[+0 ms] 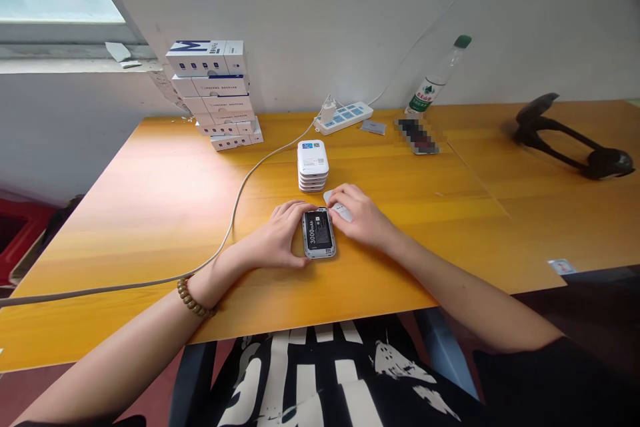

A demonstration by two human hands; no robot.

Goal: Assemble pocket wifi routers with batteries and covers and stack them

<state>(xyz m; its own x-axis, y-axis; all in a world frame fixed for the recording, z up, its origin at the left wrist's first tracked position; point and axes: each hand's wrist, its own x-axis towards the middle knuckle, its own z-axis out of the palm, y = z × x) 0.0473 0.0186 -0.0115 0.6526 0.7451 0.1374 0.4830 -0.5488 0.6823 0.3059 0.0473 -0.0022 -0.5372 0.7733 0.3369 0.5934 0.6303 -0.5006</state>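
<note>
On the table before me lies an opened white pocket Wi-Fi router point(319, 255), its black battery point(319, 230) marked 3000mAh facing up. My left hand point(280, 237) grips it from the left, thumb at the near end and fingers at the far end. Beside the router's upper right, my right hand point(363, 217) is closed over a white back cover point(343, 212), with fingertips close to the router's edge. The hand partly hides the cover. Just beyond stands a stack of similar white routers point(313, 163), the top one showing a label and a QR code.
White boxes point(220, 107) are piled at the back left. A white cable point(240, 190) crosses the table from a power strip point(347, 118) and passes over my left forearm. A bottle point(433, 83), a blurred phone point(417, 137) and a black stand-like object point(565, 137) are to the right.
</note>
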